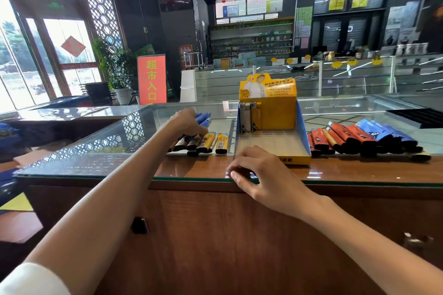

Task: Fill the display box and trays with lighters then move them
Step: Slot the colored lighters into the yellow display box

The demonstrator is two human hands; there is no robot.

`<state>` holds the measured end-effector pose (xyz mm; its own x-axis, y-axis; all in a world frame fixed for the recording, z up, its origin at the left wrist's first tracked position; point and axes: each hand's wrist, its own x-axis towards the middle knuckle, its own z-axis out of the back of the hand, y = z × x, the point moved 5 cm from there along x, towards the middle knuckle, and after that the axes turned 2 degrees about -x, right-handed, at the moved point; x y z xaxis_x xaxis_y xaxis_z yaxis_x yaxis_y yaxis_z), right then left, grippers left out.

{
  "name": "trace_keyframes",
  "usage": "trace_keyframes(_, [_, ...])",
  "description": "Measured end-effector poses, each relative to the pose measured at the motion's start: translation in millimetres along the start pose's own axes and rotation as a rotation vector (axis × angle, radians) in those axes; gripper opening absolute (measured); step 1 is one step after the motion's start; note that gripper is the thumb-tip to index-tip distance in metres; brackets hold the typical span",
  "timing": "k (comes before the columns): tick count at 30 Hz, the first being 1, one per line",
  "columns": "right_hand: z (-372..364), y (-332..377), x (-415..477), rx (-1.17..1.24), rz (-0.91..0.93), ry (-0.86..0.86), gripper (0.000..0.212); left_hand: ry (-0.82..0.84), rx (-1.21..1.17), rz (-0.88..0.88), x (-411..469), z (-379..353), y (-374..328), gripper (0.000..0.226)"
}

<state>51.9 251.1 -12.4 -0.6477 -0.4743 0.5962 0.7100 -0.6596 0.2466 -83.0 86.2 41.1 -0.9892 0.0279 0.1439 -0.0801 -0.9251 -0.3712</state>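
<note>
Yellow card display box (300,124) sits mid-worktop (191,167), open front facing you. Only a few standing lighters (250,116) fill its back-left corner. Your left hand (187,121) curls onto the loose lighters (206,142) just left, handy for feeding; whether it grips one, I can't tell. Your right hand (259,170) rests empty, loosely curled, at the box's front, probably steadying. Red and blue lighters (359,137) wait right.

Display box (272,143) between two lighter piles (203,142)
</note>
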Motion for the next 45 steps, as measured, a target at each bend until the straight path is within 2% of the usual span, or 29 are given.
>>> trace_keyframes(2, [-0.2,-0.4,-0.3,-0.003,0.009,-0.004,0.014,-0.008,-0.150,-0.027,1.6,2.0,5.0,0.023])
trace_keyframes(5, [-0.7,-0.5,0.1,-0.010,0.023,-0.001,0.015,-0.053,-0.529,-0.059,2.1,10.0,10.4,0.020])
trace_keyframes(8, [3.2,0.4,2.3,0.002,0.020,0.020,0.016,0.114,-1.041,-0.161,0.3,3.8,-0.8,0.019])
trace_keyframes(11, [31.8,-3.4,14.5,0.066,-0.017,-0.158,0.014,0.223,-1.255,-0.326,-3.8,-3.4,-24.0,0.008])
trace_keyframes(13, [57.4,-15.5,33.7,0.127,-0.120,-0.316,0.014,0.225,-1.272,-0.417,-6.8,-5.7,-39.9,0.006])
trace_keyframes(15, [73.8,-30.6,59.2,0.146,-0.239,-0.374,0.019,0.203,-1.234,-0.492,-9.7,-7.9,-54.2,0.007])
trace_keyframes(19, [72.1,-45.2,96.2,0.265,-0.344,-0.335,0.031,0.168,-1.197,-0.586,-7.8,-19.1,-66.9,0.006])
trace_keyframes(21, [66.4,-50.0,102.6,0.272,-0.353,-0.323,0.023,0.182,-1.200,-0.598,-5.8,-23.5,-67.0,0.003])
trace_keyframes(23, [61.7,-57.7,105.6,0.314,-0.374,-0.306,0.017,0.203,-1.191,-0.597,-2.9,-24.6,-65.7,0.027])
trace_keyframes(25, [57.0,-64.9,108.0,0.388,-0.394,-0.268,0.024,0.221,-1.157,-0.594,-1.5,-24.9,-64.5,0.041])
trace_keyframes(28, [51.9,-68.7,109.7,0.554,-0.391,-0.207,0.038,0.281,-1.208,-0.617,-4.8,-24.7,-65.6,0.029])
trace_keyframes(34, [49.8,-75.4,112.2,0.765,-0.336,-0.125,0.046,0.412,-1.333,-0.636,-13.2,-25.0,-70.1,0.032])
trace_keyframes(37, [47.8,-78.3,111.7,0.760,-0.353,-0.087,0.028,0.423,-1.405,-0.553,-11.0,-26.6,-70.9,0.045])
trace_keyframes(40, [57.8,-92.1,108.5,0.745,-0.402,-0.137,0.011,0.361,-1.398,-0.512,-6.5,-27.5,-65.9,0.043])
trace_keyframes(45, [82.5,-132.5,93.5,0.356,-0.528,-0.319,0.021,0.218,-1.341,-0.445,-0.2,-25.5,-55.3,0.026])
